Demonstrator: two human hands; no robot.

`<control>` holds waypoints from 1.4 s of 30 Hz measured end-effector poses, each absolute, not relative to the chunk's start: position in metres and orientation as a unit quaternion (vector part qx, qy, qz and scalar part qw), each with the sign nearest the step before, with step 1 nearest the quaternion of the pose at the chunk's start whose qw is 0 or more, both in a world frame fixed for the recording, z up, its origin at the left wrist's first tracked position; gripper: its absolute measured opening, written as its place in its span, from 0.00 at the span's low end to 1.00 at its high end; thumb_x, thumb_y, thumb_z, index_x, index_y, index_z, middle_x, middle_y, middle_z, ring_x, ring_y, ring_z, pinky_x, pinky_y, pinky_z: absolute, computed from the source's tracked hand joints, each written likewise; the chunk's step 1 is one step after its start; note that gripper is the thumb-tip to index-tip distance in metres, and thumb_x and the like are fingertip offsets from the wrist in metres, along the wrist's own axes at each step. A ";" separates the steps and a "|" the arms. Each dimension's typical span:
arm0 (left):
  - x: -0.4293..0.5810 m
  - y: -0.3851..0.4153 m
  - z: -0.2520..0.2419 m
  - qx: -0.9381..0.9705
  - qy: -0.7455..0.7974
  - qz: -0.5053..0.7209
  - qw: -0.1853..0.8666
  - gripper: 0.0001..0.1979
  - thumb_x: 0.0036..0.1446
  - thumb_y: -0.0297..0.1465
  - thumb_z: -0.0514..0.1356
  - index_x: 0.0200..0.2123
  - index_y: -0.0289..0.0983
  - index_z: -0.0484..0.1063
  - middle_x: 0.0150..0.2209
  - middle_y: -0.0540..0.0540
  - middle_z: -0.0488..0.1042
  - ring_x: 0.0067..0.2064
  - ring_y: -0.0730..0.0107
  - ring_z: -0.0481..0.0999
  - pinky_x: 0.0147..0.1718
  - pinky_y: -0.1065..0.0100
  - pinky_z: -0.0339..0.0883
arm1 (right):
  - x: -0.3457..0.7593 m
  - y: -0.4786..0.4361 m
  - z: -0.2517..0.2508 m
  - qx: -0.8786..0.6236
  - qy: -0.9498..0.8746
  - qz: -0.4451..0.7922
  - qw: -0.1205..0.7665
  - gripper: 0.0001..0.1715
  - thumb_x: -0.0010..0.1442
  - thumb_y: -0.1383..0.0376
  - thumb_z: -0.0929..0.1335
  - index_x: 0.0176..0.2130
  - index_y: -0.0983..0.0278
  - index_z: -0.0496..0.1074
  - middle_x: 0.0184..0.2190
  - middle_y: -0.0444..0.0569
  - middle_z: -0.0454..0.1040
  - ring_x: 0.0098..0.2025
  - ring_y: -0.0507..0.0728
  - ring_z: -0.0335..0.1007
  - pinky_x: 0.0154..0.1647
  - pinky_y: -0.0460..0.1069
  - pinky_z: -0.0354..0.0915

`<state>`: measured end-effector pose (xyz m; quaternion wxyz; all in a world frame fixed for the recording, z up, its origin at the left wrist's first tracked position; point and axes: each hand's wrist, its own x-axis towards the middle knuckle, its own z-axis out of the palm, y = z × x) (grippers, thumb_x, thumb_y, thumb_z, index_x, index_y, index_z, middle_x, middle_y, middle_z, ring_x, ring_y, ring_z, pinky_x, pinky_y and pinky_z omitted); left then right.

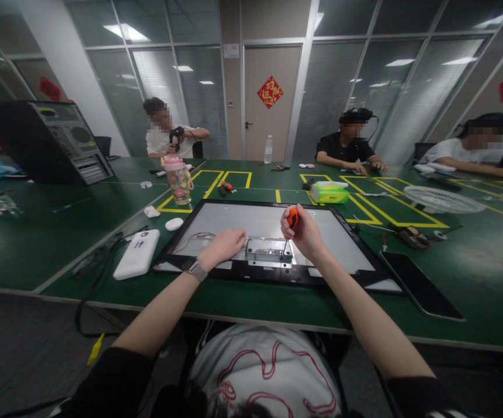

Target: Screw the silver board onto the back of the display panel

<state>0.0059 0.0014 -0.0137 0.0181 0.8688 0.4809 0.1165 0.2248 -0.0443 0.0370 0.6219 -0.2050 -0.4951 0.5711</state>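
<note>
My right hand (306, 232) is wrapped around the orange-and-black handle of a screwdriver (293, 218). The screwdriver stands nearly upright, its thin shaft reaching down to the right end of a silver metal bracket (265, 251). This bracket lies near the front edge of a flat display panel (208, 217) with a grey back and black frame. At the bracket's left end, my left hand (222, 248) rests low over the panel with its fingers curled together. Whatever those fingertips grip is hidden.
Left of the panel lie a white power bank (137, 254) and a white oval case (173, 224). A pink-lidded bottle (177, 180), a green tissue pack (330, 193) and a white fan grille (443, 199) stand beyond. A black phone (421, 284) lies right. Several people sit across the table.
</note>
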 end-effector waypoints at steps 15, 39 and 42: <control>0.006 -0.001 -0.011 0.872 0.480 0.100 0.011 0.17 0.66 0.38 0.45 0.39 0.38 0.70 0.36 0.42 0.77 0.37 0.62 0.76 0.32 0.67 0.61 | 0.225 -0.047 0.037 -0.178 -0.487 0.592 0.617 0.23 0.57 0.49 0.66 0.23 0.62 0.61 0.12 0.35 0.51 0.13 0.45 0.38 0.13 0.41 0.39; 0.007 0.001 -0.012 0.870 0.484 0.092 0.010 0.17 0.65 0.39 0.45 0.38 0.38 0.70 0.36 0.42 0.77 0.37 0.61 0.76 0.33 0.67 0.63 | 0.227 -0.044 0.037 -0.197 -0.491 0.590 0.610 0.24 0.55 0.52 0.68 0.19 0.63 0.58 0.11 0.35 0.50 0.12 0.44 0.39 0.13 0.40 0.40; 0.007 0.001 -0.012 0.870 0.484 0.091 0.017 0.17 0.65 0.39 0.45 0.39 0.38 0.70 0.36 0.42 0.77 0.37 0.62 0.76 0.34 0.67 0.63 | 0.226 -0.044 0.037 -0.204 -0.488 0.584 0.616 0.24 0.55 0.52 0.68 0.20 0.63 0.58 0.11 0.35 0.49 0.13 0.44 0.39 0.13 0.40 0.39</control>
